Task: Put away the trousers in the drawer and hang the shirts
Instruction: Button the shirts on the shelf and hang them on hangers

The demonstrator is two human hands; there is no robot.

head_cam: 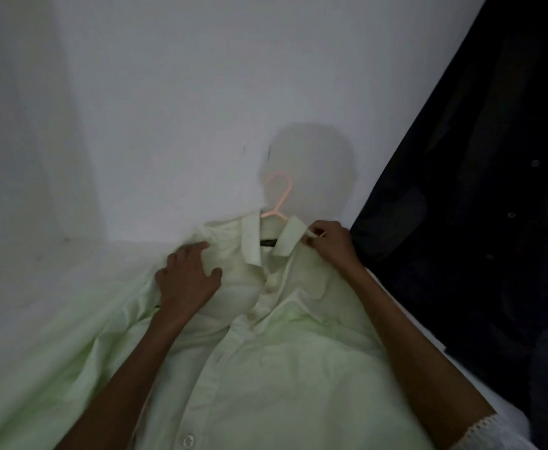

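Observation:
A pale green buttoned shirt (266,352) lies flat on a white surface, collar toward the wall. A pink hanger (277,203) sits inside its neck, the hook sticking out above the collar. My left hand (186,277) rests with spread fingers on the shirt's left shoulder. My right hand (326,243) pinches the cloth at the right collar tip and shoulder. No trousers or drawer are in view.
A white wall (168,108) rises just behind the shirt. Dark navy cloth with small buttons (493,190) hangs or lies along the right side, close to my right arm. The white surface (39,287) extends to the left.

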